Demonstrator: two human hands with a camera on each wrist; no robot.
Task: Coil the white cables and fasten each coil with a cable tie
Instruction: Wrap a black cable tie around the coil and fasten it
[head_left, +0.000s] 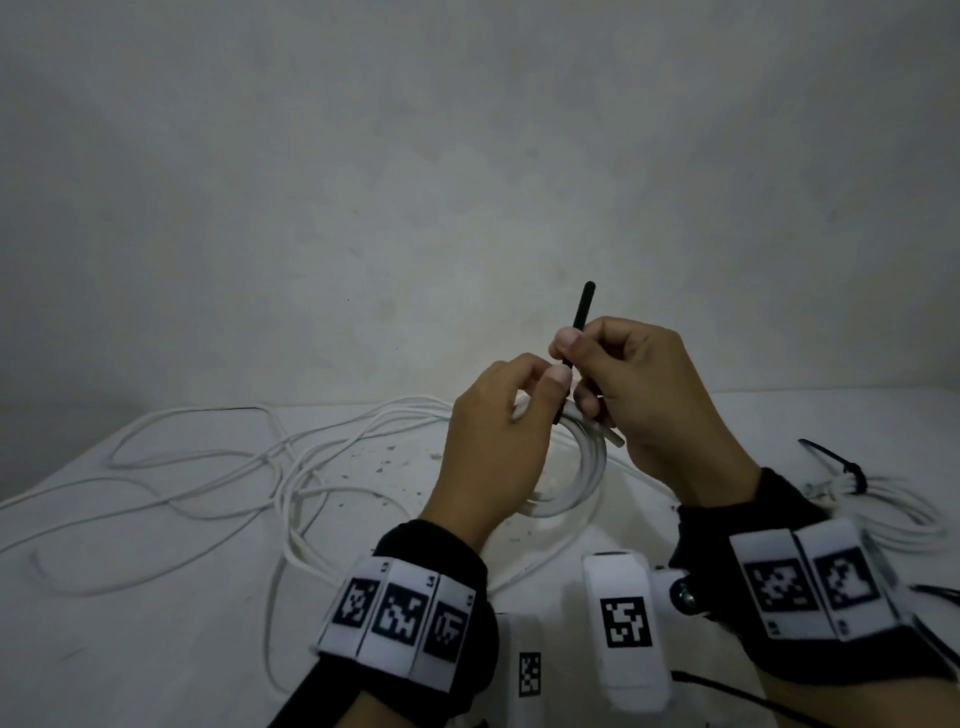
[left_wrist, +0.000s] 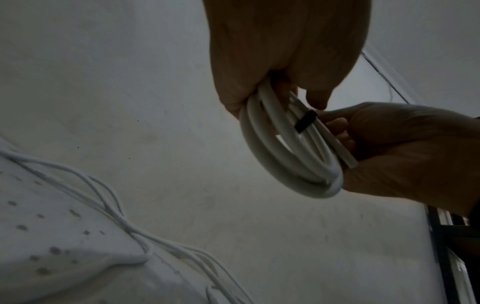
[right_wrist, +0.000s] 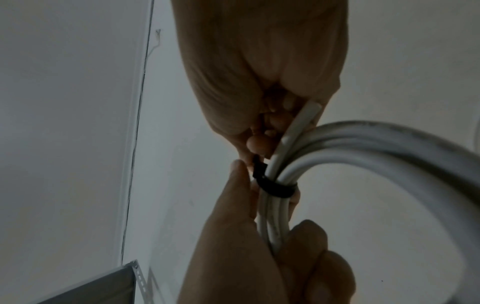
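Now | my left hand (head_left: 493, 415) grips the white coil (left_wrist: 291, 152), fingers curled round its strands, held above the table (head_left: 156, 597) | my right hand (head_left: 639, 384) pinches the black cable tie (right_wrist: 275, 188) looped round the coil, tail pointing up | loose white cables (head_left: 208, 467) on the table to the left | one tied coil (head_left: 883, 504) at right

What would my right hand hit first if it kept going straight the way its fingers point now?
Probably the left hand. The right hand points left, pinching the black cable tie around the white coil, and their fingertips look almost touching, though depth is unclear.
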